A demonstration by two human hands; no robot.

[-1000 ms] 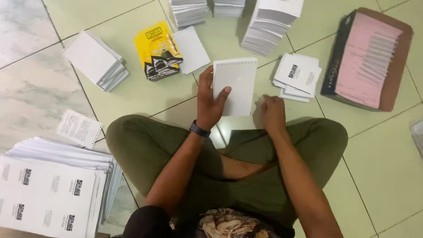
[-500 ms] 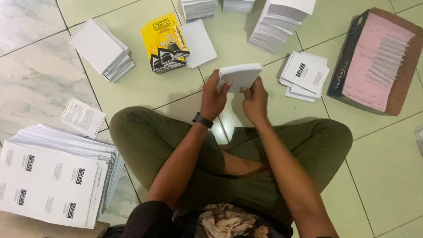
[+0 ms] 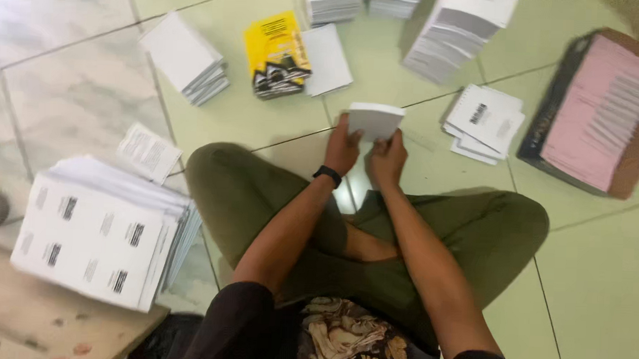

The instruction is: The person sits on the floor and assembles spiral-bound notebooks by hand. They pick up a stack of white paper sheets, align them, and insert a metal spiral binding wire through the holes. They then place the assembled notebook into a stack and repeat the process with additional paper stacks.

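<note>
I sit cross-legged on a tiled floor. My left hand (image 3: 343,146) and my right hand (image 3: 387,158) both grip a small stack of white sheets (image 3: 375,120), lifted off the floor in front of my knees with its top face tilted away from me. A black band sits on my left wrist. Just right of the hands lies a small pile of white cards with a dark printed mark (image 3: 486,119).
A large stack of printed white sheets (image 3: 102,232) lies at my left. Farther off are a yellow booklet pile (image 3: 276,54), a white pile (image 3: 184,60), tall white stacks (image 3: 455,32) and a brown box of pink sheets (image 3: 596,111). A loose slip (image 3: 148,152) lies on the tiles.
The white stack lay flat on the floor under my hands a second ago. Both hands have gathered it and raised it off the tiles, tilting it.
</note>
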